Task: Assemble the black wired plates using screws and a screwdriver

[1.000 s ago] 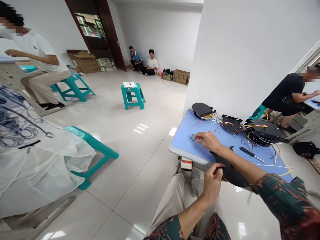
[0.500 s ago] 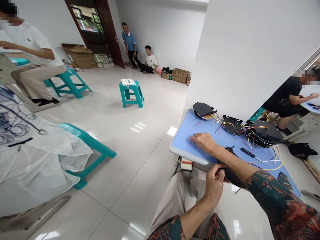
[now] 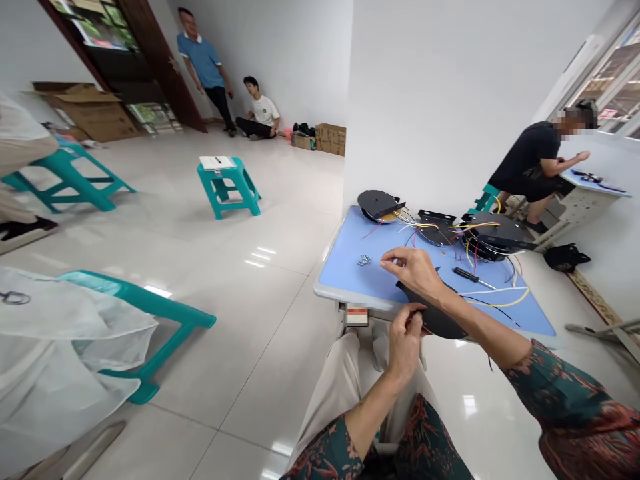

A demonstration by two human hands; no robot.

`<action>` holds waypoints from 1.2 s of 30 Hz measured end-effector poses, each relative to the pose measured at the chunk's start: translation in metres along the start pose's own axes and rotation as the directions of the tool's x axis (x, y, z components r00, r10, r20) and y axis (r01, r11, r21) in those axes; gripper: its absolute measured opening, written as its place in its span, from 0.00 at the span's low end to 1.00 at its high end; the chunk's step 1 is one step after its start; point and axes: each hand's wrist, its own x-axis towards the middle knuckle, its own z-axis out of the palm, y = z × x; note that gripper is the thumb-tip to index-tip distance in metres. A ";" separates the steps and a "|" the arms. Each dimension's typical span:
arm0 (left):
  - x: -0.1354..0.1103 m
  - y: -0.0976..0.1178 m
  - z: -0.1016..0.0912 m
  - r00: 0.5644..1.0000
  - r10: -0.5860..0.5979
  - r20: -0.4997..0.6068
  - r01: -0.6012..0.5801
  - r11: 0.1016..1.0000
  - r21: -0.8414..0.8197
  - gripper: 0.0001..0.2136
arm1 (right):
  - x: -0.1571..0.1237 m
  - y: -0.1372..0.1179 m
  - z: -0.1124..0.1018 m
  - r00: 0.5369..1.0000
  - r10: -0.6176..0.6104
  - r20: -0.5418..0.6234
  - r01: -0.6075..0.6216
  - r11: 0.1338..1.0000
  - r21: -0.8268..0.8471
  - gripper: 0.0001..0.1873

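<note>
Left grip: the left hand (image 3: 404,343) is clamped, fingers and thumb pinching the edge of a curved black plate (image 3: 435,319).
Right grip: the right hand (image 3: 413,268) has fingers and thumb together, just above the plate's tip; nothing shows between them.
Held thing: the plate sits between both hands at the table's near edge, under the right forearm.
Table: a blue table (image 3: 345,267) carries a small heap of metal screws (image 3: 364,260) left of the hands and a black-handled screwdriver (image 3: 465,274) to their right. Beyond lie two black wired discs (image 3: 377,203) (image 3: 493,230), a black bracket (image 3: 435,227) between them, and loose yellow and white wires (image 3: 495,303).
Room: glossy pale floor tiles (image 3: 270,333) run past a teal plastic stool (image 3: 160,320) and white gauzy fabric (image 3: 65,327) to a second stool (image 3: 225,190) topped with a white sheet (image 3: 216,162). A person in black (image 3: 530,157) sits at a small desk (image 3: 595,187) on the right. By the far wall stand cardboard boxes (image 3: 327,139), with a person in a blue shirt (image 3: 200,60) standing and a person in white (image 3: 256,110) seated on the floor.
Writing: a small red-and-white label (image 3: 357,315) hangs under the table edge, too small to read.
Materials: the plate and discs are matte black, the tabletop smooth, the person's sleeve (image 3: 575,407) a dark green floral print above beige trousers (image 3: 330,393).
</note>
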 end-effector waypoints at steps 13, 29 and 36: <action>-0.003 0.001 -0.004 1.000 0.025 -0.015 -0.023 0.994 0.105 0.13 | -0.144 0.043 -0.011 0.963 0.227 -0.144 -0.180 0.942 0.283 0.09; -0.002 -0.005 -0.006 0.999 0.048 -0.005 -0.047 0.991 0.122 0.12 | -0.134 0.034 -0.015 0.957 0.287 -0.035 -0.275 0.941 0.196 0.06; -0.001 -0.003 -0.004 0.999 0.034 0.000 -0.033 0.995 0.098 0.13 | -0.130 0.033 -0.018 0.961 0.272 -0.036 -0.267 0.957 0.115 0.06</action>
